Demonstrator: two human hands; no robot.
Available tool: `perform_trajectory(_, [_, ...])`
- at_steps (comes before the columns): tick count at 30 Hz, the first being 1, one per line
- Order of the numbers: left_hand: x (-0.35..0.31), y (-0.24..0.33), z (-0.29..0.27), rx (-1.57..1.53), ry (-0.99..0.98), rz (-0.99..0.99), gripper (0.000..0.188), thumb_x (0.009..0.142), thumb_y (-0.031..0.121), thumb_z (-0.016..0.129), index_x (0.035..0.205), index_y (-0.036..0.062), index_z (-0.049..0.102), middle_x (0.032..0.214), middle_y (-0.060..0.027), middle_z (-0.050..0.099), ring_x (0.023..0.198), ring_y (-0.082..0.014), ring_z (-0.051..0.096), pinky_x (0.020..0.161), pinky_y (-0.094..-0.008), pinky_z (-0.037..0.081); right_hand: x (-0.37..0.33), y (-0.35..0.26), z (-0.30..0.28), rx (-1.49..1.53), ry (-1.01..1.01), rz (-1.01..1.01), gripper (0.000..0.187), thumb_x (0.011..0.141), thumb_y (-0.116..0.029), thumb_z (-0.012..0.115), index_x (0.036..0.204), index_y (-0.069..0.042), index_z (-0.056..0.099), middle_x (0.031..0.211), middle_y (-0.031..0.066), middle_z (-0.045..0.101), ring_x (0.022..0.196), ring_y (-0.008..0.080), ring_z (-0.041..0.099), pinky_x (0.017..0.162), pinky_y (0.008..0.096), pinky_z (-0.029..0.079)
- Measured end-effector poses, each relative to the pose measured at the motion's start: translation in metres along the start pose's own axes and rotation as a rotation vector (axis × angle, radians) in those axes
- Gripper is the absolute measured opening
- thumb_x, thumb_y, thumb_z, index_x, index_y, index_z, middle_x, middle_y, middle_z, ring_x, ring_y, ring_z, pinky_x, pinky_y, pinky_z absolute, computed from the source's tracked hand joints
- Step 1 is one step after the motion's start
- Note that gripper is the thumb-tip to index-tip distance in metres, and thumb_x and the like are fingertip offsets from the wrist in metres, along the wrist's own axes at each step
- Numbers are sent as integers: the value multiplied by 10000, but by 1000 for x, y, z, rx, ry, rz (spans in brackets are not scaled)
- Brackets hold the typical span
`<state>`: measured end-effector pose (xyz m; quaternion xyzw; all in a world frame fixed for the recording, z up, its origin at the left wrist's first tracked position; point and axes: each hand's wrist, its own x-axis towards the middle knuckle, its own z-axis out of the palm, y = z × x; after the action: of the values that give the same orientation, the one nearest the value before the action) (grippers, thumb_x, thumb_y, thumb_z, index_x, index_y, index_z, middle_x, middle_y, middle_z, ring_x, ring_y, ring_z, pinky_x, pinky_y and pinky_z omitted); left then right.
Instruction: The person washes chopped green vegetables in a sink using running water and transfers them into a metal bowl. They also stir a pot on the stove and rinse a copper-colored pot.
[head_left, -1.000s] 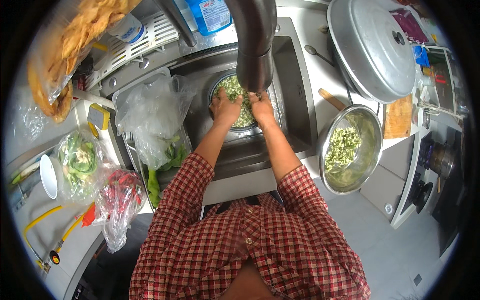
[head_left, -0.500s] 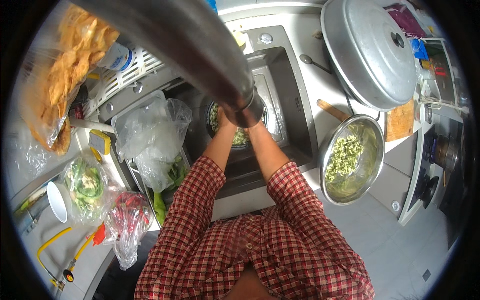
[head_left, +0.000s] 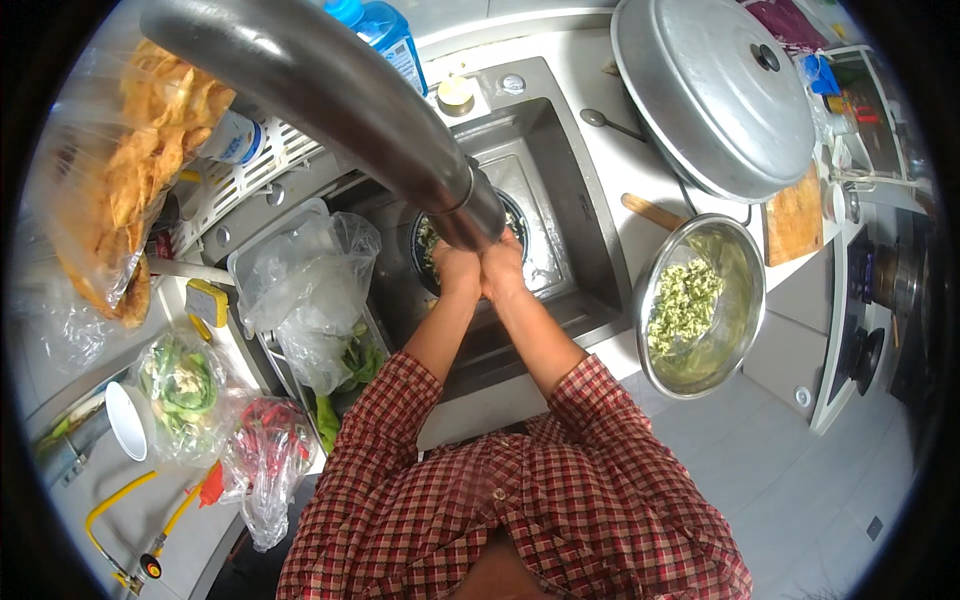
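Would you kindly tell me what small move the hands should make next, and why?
Perhaps press the left hand and right hand gently together at the dark bowl in the sink: they are side by side there, with chopped greens showing beside them, and similar greens lie in the metal bowl. The faucet hides the fingertips, so their hold is unclear.

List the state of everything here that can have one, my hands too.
Left hand, fingers hidden by the faucet
Right hand, close beside it, fingers mostly hidden
Faucet, water flow not visible
Steel bowl, partly filled with chopped greens
Sink bowl, holding more chopped greens
Metal pot, covered
Spoon, lying flat
Leafy vegetable, bagged
Red vegetables, bagged
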<state>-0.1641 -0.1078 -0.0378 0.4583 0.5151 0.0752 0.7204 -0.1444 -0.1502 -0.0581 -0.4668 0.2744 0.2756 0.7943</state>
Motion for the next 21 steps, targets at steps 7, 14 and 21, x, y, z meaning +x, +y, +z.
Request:
perform_trajectory(7, [-20, 11, -9, -132, -62, 116, 231, 901, 25, 470, 1120, -31, 517, 1067, -97, 553, 920, -152, 522, 800, -259, 443, -25, -5, 8, -7, -46, -41, 109, 880, -38, 506, 971, -6, 555, 882, 53, 587, 767, 113, 527, 697, 237, 456])
perform_trajectory(14, [-13, -7, -19, -34, -31, 185, 218, 892, 51, 497, 1105, 13, 522, 1022, -78, 564, 875, -151, 534, 744, -287, 469, -26, 12, 6, 10, -28, -94, 155, 879, -59, 522, 1016, 4, 553, 914, 61, 589, 810, 138, 532, 715, 246, 454])
perform_trajectory(21, [-138, 52, 37, 102, -379, 653, 209, 893, 51, 485, 1097, 18, 517, 1047, -84, 557, 911, -151, 536, 809, -273, 445, -136, -109, -10, 27, -111, -551, 149, 895, -52, 492, 1032, -17, 539, 951, 25, 565, 864, 81, 510, 759, 224, 435])
